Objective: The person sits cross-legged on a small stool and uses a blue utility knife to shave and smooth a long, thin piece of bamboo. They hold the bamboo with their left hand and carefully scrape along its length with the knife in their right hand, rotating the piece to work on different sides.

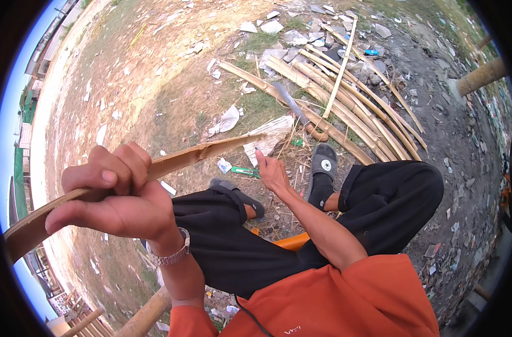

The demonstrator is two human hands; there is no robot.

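A long split bamboo strip (pixel 194 156) runs from the lower left edge to the middle of the view, its hollow side partly showing. My left hand (pixel 118 194), with a metal watch on the wrist, is closed around its near part, thumb along the lower edge. My right hand (pixel 273 173) is low, just below the strip's far end, with its fingers curled; what they hold, if anything, is hidden. Beyond the strip's end lies a crumpled whitish sack (pixel 270 136). A large knife (pixel 292 104) with a curved wooden handle rests on bamboo pieces ahead.
Several split bamboo strips (pixel 346 112) lie spread on the ground at the far right. A green wrapper-like piece (pixel 245 172) is beside my right hand. My sandalled foot (pixel 323 165) is near the knife handle. A bamboo pole (pixel 480 77) stands at the right edge.
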